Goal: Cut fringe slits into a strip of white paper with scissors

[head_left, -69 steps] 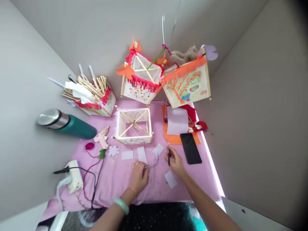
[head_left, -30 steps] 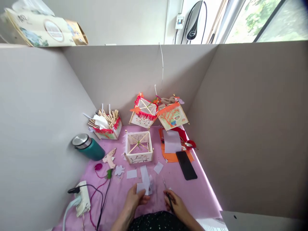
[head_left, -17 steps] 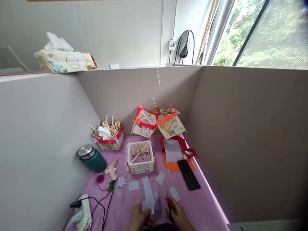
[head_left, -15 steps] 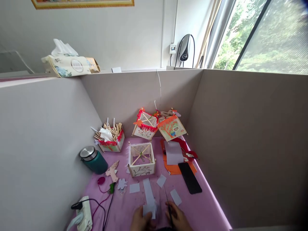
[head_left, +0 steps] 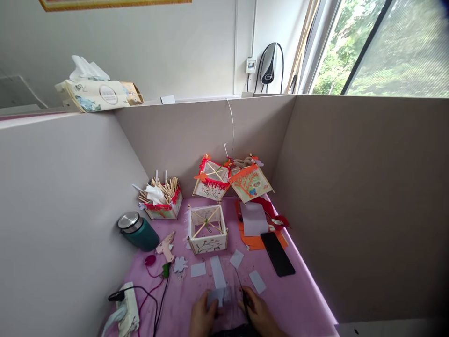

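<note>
At the bottom centre of the frame, the left hand (head_left: 201, 317) is pinching a paper strip (head_left: 215, 296) while the right hand (head_left: 257, 314) is gripping thin scissors (head_left: 242, 294) just right of it, blades pointing up-frame.

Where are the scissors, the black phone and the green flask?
scissors (head_left: 241, 286), head view, on the thin blades.
black phone (head_left: 278, 254), head view, middle of the screen.
green flask (head_left: 142, 235), head view, on the green body.

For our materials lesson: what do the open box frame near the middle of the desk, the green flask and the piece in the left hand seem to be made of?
Box frame: pale wooden sticks with thin painted paper sides, matte.
Green flask: probably coated metal; its cap shines like brushed steel.
Piece in the left hand: thin white paper, likely; flat and matte.
</note>
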